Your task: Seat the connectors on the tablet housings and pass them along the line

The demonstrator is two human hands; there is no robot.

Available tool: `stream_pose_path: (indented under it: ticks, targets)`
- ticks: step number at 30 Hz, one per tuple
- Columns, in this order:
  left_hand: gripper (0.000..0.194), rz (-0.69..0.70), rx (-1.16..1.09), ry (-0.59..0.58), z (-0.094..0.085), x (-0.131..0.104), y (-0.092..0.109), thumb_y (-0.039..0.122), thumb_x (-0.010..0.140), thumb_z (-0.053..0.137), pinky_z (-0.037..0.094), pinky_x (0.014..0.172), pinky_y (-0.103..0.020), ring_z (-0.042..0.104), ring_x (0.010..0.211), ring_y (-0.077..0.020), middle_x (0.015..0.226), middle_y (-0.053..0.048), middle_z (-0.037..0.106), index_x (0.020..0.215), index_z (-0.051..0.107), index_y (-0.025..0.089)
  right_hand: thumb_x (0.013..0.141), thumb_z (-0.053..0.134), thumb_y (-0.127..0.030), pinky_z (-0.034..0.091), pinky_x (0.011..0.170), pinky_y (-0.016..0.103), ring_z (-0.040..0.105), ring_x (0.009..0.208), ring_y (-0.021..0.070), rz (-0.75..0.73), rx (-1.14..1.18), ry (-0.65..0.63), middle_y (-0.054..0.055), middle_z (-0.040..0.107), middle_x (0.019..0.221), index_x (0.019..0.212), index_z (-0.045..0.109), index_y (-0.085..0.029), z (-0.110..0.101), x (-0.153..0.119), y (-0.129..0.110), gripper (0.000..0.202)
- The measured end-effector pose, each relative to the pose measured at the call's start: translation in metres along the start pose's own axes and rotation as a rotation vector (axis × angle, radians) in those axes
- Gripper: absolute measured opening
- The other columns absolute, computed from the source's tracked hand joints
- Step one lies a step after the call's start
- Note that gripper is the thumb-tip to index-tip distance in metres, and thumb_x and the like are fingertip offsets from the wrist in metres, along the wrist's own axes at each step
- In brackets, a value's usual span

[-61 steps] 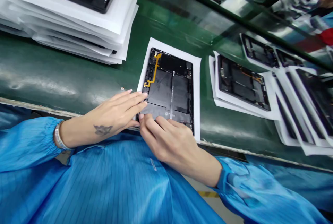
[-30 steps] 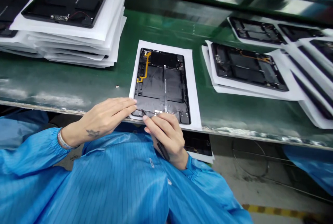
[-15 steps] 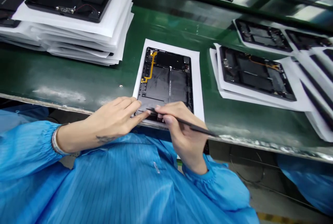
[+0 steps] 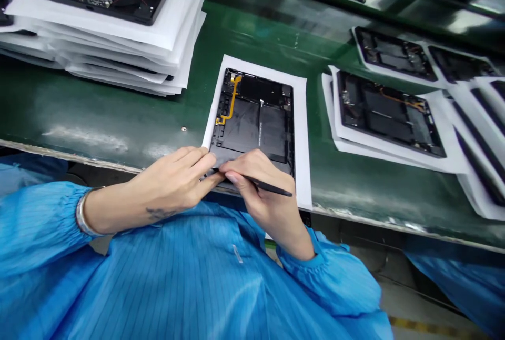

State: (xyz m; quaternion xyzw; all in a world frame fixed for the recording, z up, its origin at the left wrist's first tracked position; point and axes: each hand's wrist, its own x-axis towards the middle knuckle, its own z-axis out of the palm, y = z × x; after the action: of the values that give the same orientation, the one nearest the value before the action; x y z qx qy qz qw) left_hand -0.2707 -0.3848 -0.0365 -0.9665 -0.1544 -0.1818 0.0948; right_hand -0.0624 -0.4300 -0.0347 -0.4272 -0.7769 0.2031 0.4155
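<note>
Opened-up tablet (image 4: 244,129) is pretty much all black inside: big flat dark panels, a thin white strip (image 4: 260,127) down the middle, bright orange-yellow flex cable (image 4: 235,95) jogging along the upper left. Bottom end's mostly hidden by the hands. It's lying flat on a white sheet (image 4: 302,145) by the front edge of the green desk (image 4: 98,108). Right hand (image 4: 266,206) has its grip pinched around a slim black tool (image 4: 272,187), tip covered. Left hand (image 4: 177,174) is at the lower left corner; can't tell if its grip is closed on anything. Tall paper stack (image 4: 126,56) off left, another tablet (image 4: 392,113) on paper off right.
</note>
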Motion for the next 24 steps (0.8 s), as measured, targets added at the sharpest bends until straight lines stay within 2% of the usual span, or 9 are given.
stream_pose_path:
  ticks: [4,7,11,17,20,24]
  targets:
    - [0.024,0.003,-0.119,0.085,0.006,-0.015,-0.009,0.01,0.101,0.045,0.058,0.092,-0.036,0.068,0.111,-0.0255,0.123,-0.017,0.068,0.119,0.061,0.008,0.098,0.057,-0.015,0.051,0.075,0.033,0.06,0.079,0.0157,-0.046,-0.032,-0.04,0.005,0.07,0.086,0.092,0.066,-0.017,0.0,0.001,0.001,0.011]
    - [0.032,-0.032,-0.186,0.09,0.009,-0.021,-0.014,0.004,0.1,0.041,0.056,0.099,-0.033,0.065,0.118,-0.0227,0.129,-0.013,0.067,0.127,0.057,0.009,0.098,0.057,-0.016,0.051,0.076,0.033,0.062,0.081,0.0158,-0.028,-0.014,-0.049,0.005,0.072,0.088,0.095,0.066,-0.018,-0.001,0.0,0.002,0.01]
    - [0.029,-0.004,-0.138,0.086,0.009,-0.018,-0.013,0.004,0.1,0.04,0.057,0.093,-0.038,0.067,0.114,-0.0276,0.124,-0.016,0.069,0.121,0.06,0.007,0.098,0.057,-0.017,0.052,0.077,0.033,0.063,0.082,0.0161,-0.019,-0.039,-0.038,0.005,0.073,0.088,0.095,0.067,-0.017,-0.012,-0.006,0.003,0.01]
    - [0.031,0.037,-0.116,0.07,0.002,-0.008,-0.015,0.003,0.098,0.04,0.057,0.084,-0.037,0.069,0.109,-0.0261,0.118,-0.015,0.071,0.118,0.063,0.008,0.098,0.057,-0.023,0.053,0.075,0.033,0.064,0.078,0.0169,0.102,-0.12,0.005,0.003,0.074,0.087,0.093,0.068,-0.021,-0.038,-0.024,0.005,0.013]
    - [0.026,0.044,-0.062,0.041,-0.003,0.001,-0.015,0.005,0.098,0.044,0.055,0.077,-0.037,0.07,0.103,-0.0262,0.111,-0.012,0.073,0.109,0.066,0.01,0.097,0.059,-0.023,0.052,0.077,0.034,0.064,0.081,0.0177,0.09,-0.111,0.005,0.004,0.074,0.089,0.093,0.069,-0.02,-0.039,-0.027,0.005,0.011]
    - [0.026,0.086,-0.014,0.034,-0.005,0.012,-0.012,0.006,0.098,0.045,0.054,0.081,-0.036,0.07,0.101,-0.0246,0.109,-0.01,0.074,0.11,0.068,0.011,0.097,0.059,-0.02,0.051,0.078,0.034,0.064,0.083,0.0182,0.041,-0.106,0.039,0.005,0.073,0.089,0.095,0.069,-0.019,-0.035,-0.026,0.007,0.01]
